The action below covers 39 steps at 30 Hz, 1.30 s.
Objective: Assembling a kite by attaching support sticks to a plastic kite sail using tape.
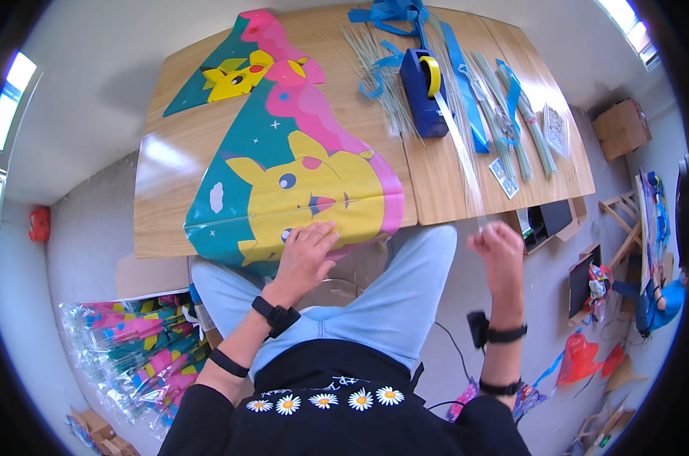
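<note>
A teal, pink and yellow printed kite sheet with a cartoon face lies on the wooden table, its near end reaching over the edge by my lap. My left hand rests on that near end, fingers stretched out flat, holding nothing. Off the table's front edge, my right hand is closed on the end of a strip of clear tape. The strip stretches taut back to the yellow roll in a dark blue tape dispenser. The fingertips' exact grip on the tape is blurred.
Another printed sheet lies farther back left. Bundles of thin rods, blue ribbon and a bag of small parts lie right of the dispenser. Plastic-wrapped kites are on the floor at left; a red bag is at right.
</note>
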Each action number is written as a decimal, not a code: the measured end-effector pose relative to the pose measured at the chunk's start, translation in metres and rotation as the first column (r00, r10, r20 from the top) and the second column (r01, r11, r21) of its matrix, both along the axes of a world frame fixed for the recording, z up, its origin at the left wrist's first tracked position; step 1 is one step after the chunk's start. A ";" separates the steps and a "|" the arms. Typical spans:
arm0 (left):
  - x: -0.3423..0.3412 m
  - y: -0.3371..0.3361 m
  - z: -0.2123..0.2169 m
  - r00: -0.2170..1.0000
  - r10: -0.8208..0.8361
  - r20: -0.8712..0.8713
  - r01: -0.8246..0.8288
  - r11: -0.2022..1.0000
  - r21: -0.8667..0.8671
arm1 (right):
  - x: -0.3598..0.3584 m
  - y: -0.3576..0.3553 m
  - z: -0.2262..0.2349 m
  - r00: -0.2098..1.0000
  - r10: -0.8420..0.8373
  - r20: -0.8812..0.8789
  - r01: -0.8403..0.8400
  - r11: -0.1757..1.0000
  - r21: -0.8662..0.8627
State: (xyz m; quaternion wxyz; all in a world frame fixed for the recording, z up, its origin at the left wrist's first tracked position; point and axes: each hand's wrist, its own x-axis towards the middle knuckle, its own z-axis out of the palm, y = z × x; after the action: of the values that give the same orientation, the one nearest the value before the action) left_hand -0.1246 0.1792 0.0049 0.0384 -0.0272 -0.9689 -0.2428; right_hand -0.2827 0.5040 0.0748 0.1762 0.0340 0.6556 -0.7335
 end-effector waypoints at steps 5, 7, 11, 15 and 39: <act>-0.027 0.010 0.011 1.000 0.012 -0.013 -0.012 1.000 -0.018 | 0.049 0.020 -0.002 0.986 -0.095 0.138 0.108 0.990 -0.090; -0.068 0.031 0.029 0.998 0.055 0.008 -0.053 0.920 0.389 | 0.052 0.022 -0.012 0.984 -0.091 0.153 0.105 0.991 -0.088; -0.171 0.065 0.037 0.938 -0.024 0.347 -0.317 0.350 0.881 | 0.054 0.018 -0.029 0.976 -0.062 0.207 0.097 0.982 -0.164; -0.254 0.086 0.011 0.883 -0.020 0.469 -0.460 -0.242 0.854 | 0.057 0.012 -0.037 0.965 -0.115 0.235 0.162 0.968 -0.191; -0.168 0.034 0.049 0.970 -0.059 0.235 -0.232 -0.503 0.832 | 0.067 0.025 -0.054 0.998 -0.059 0.001 0.058 0.988 0.145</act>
State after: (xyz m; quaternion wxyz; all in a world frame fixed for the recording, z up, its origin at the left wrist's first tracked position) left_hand -0.2926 0.2135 0.0541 -0.0180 0.1258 -0.2720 -0.9539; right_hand -0.2158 0.5293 0.0213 0.1533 0.0678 0.7054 -0.6887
